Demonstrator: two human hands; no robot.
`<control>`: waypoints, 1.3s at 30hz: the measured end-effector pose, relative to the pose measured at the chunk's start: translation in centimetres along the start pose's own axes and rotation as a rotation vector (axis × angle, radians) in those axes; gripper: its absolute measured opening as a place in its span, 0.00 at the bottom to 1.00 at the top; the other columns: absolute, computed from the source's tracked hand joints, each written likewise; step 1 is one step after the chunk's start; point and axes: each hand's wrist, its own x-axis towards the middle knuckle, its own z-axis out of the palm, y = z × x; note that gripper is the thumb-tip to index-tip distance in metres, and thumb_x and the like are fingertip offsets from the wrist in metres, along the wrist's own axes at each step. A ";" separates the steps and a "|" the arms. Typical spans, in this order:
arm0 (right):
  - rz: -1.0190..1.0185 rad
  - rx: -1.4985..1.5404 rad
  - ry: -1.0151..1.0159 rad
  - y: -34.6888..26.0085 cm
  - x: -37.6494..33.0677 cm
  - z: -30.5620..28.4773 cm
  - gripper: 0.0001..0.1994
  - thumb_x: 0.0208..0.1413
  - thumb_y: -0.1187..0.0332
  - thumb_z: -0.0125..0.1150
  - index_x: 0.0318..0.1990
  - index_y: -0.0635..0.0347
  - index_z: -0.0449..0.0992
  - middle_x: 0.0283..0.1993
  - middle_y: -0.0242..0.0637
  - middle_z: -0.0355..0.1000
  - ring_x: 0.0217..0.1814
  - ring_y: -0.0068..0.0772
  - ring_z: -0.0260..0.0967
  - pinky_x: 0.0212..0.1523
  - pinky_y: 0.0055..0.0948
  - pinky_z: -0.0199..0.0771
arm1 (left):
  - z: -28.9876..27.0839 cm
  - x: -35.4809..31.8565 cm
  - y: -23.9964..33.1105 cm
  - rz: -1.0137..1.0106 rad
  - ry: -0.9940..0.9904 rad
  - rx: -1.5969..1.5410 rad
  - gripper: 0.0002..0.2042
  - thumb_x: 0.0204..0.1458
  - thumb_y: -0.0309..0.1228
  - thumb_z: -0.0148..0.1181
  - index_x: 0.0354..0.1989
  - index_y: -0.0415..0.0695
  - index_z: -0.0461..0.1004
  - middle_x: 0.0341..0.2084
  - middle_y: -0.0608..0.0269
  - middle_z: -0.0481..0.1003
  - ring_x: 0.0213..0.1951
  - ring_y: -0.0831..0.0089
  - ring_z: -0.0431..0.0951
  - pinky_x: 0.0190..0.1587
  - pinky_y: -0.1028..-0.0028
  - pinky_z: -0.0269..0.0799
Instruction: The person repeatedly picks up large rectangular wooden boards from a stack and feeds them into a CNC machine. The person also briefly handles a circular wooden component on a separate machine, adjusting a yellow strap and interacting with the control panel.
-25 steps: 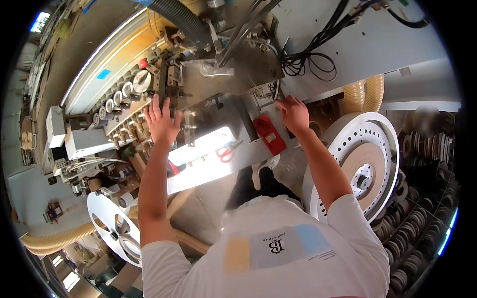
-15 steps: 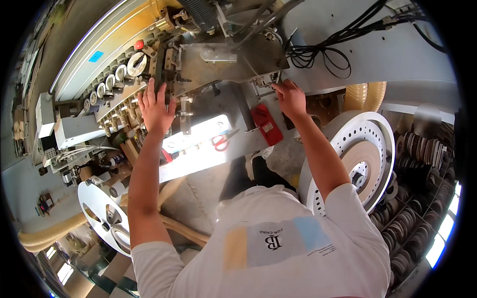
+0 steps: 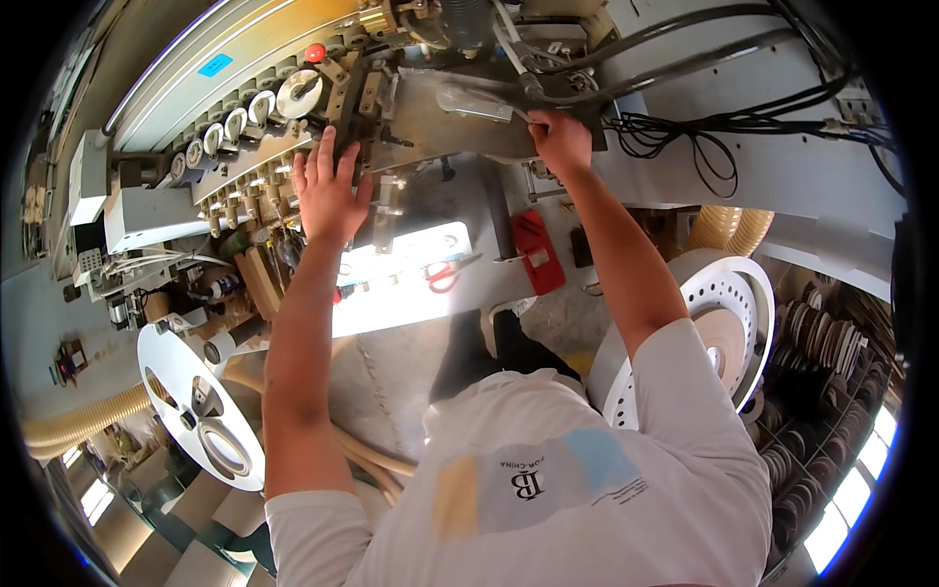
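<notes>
Both my arms reach forward over a machine. My left hand is open, its fingers spread at the front of the machine, beside a dark metal bar and a row of brass fittings. My right hand is closed, fingers curled, at the front right part of a flat metal plate. Whatever its fingertips grip, if anything, is hidden. A clear-looking handle or block lies on the plate, left of this hand.
Red-handled scissors and a red case lie on the brightly lit ledge. White reels stand at left and right. Black cables hang at the back right. A rack of rolled strips stands far right.
My right hand has moved from a small metal fitting below the plate's right corner, farther away and leftward onto the plate's edge. My left hand stays spread. The whole view has shifted slightly.
</notes>
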 end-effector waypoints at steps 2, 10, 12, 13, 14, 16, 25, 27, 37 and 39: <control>0.010 0.009 -0.011 0.2 1.9 1.5 0.12 0.55 0.55 0.62 0.45 0.40 0.84 0.41 0.41 0.80 0.43 0.48 0.79 0.44 0.46 0.78 | 0.2 0.2 -0.1 0.001 0.001 -0.001 0.24 0.56 0.43 0.58 0.62 0.54 0.71 0.73 0.61 0.55 0.69 0.57 0.60 0.74 0.50 0.45; 0.040 -0.005 -0.083 1.2 0.9 0.3 0.19 0.52 0.45 0.66 0.44 0.45 0.84 0.41 0.38 0.81 0.43 0.46 0.79 0.44 0.43 0.79 | -0.4 0.1 -0.2 -0.029 -0.010 -0.050 0.23 0.55 0.41 0.60 0.60 0.55 0.72 0.72 0.62 0.56 0.69 0.58 0.60 0.74 0.50 0.45; 0.046 0.012 -0.074 1.5 -1.5 -1.5 0.17 0.54 0.47 0.66 0.43 0.45 0.84 0.41 0.37 0.81 0.42 0.46 0.79 0.43 0.42 0.79 | -0.6 0.0 -0.4 -0.029 -0.003 -0.068 0.23 0.55 0.40 0.61 0.60 0.55 0.72 0.72 0.62 0.56 0.69 0.57 0.60 0.74 0.50 0.45; 0.057 0.066 -0.043 1.8 -2.9 -1.8 0.15 0.55 0.49 0.65 0.43 0.44 0.84 0.41 0.38 0.81 0.42 0.47 0.79 0.43 0.42 0.79 | -0.5 -0.1 -0.5 -0.034 -0.006 -0.075 0.22 0.54 0.39 0.61 0.60 0.55 0.71 0.72 0.62 0.55 0.68 0.57 0.61 0.75 0.50 0.45; 0.067 0.122 -0.015 1.7 -3.3 -1.7 0.14 0.56 0.51 0.65 0.43 0.43 0.85 0.40 0.38 0.81 0.42 0.47 0.79 0.43 0.42 0.79 | -0.5 -0.3 -0.6 -0.046 -0.013 -0.074 0.23 0.54 0.40 0.61 0.60 0.55 0.71 0.72 0.62 0.55 0.68 0.57 0.61 0.75 0.51 0.44; 0.049 0.037 -0.042 0.2 -2.2 -1.7 0.11 0.56 0.55 0.64 0.43 0.44 0.85 0.39 0.39 0.81 0.42 0.48 0.79 0.43 0.42 0.78 | -0.4 -0.2 -0.6 -0.041 -0.026 -0.075 0.23 0.54 0.40 0.61 0.60 0.55 0.71 0.73 0.63 0.54 0.69 0.57 0.60 0.76 0.51 0.43; -0.044 0.068 -0.092 -2.4 2.8 0.2 0.13 0.53 0.59 0.68 0.46 0.46 0.83 0.41 0.36 0.79 0.44 0.45 0.78 0.43 0.40 0.77 | -0.7 0.1 -1.0 -0.053 -0.059 -0.081 0.22 0.55 0.40 0.60 0.60 0.53 0.72 0.73 0.60 0.55 0.71 0.60 0.57 0.76 0.50 0.42; -0.005 0.017 -0.120 -1.3 0.8 -1.3 0.14 0.52 0.55 0.71 0.44 0.46 0.84 0.40 0.34 0.80 0.42 0.42 0.79 0.43 0.38 0.78 | -0.6 -0.2 -1.2 -0.051 -0.033 -0.116 0.21 0.54 0.39 0.60 0.58 0.53 0.73 0.72 0.60 0.56 0.70 0.60 0.59 0.75 0.49 0.45; -0.160 -0.092 0.028 -1.8 2.2 0.9 0.11 0.57 0.62 0.65 0.46 0.48 0.83 0.42 0.40 0.78 0.44 0.51 0.76 0.44 0.43 0.77 | -0.6 -0.6 -1.9 -0.042 -0.023 -0.173 0.20 0.56 0.41 0.58 0.57 0.52 0.75 0.73 0.59 0.55 0.70 0.59 0.58 0.75 0.48 0.44; -0.159 -0.147 -0.006 -2.4 3.1 0.8 0.11 0.56 0.61 0.66 0.46 0.48 0.83 0.42 0.40 0.79 0.44 0.49 0.77 0.45 0.43 0.78 | -0.5 -0.6 -2.1 -0.041 -0.033 -0.191 0.20 0.56 0.41 0.58 0.57 0.52 0.75 0.74 0.58 0.53 0.71 0.59 0.56 0.75 0.48 0.42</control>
